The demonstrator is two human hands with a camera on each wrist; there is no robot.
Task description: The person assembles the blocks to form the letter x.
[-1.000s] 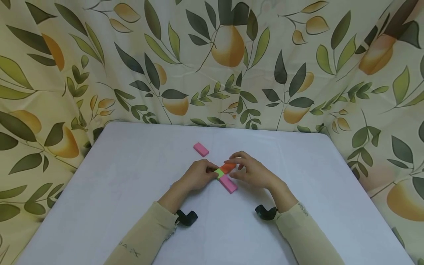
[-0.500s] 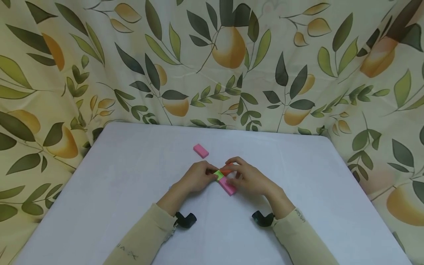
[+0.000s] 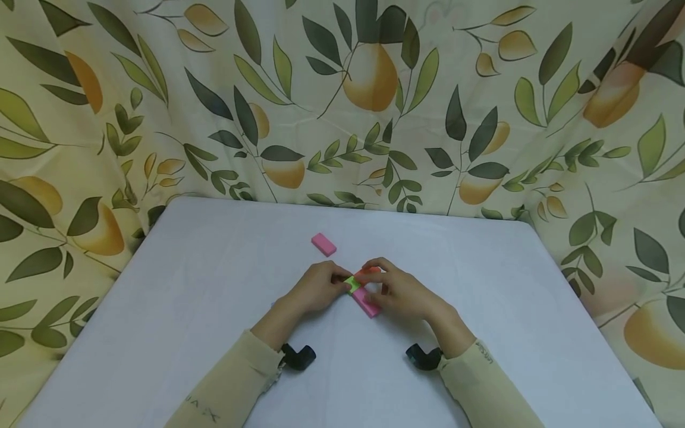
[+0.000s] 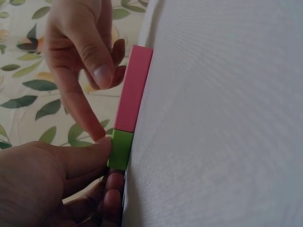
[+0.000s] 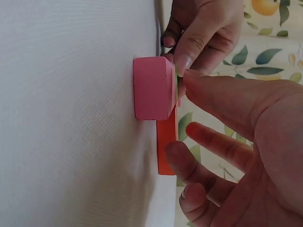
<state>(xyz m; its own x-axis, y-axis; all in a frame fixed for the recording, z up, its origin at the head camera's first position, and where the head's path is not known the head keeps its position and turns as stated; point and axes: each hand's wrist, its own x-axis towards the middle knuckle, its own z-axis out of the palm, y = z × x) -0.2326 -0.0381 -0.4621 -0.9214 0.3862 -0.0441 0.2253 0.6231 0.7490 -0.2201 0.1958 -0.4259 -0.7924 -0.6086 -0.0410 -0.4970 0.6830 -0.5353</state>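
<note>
My left hand [image 3: 318, 285] pinches a small green block [image 4: 121, 150] at mid-table, its thumb on one face and fingertips behind. End to end with the green block lies a long pink block [image 3: 366, 304]. An orange block [image 5: 166, 142] runs off from the green one at an angle, partly covered by fingers in the head view. Over these blocks is my right hand [image 3: 408, 291], its fingers loosely spread. Its index finger [image 4: 81, 104] reaches to the green block beside the left thumb, while its thumb [image 5: 215, 92] is at the pink block's top.
Another pink block [image 3: 323, 244] lies farther back on the white-covered table [image 3: 214, 249]. Behind the table hangs a curtain [image 3: 332, 119] printed with fruit and leaves. A black wrist camera [image 3: 298, 356] sits under the left wrist, and another [image 3: 424, 356] under the right.
My right hand has come left and lower, its fingers now over the orange and pink blocks near the green one. The left hand keeps its hold, and the joined blocks have shifted slightly toward me.
</note>
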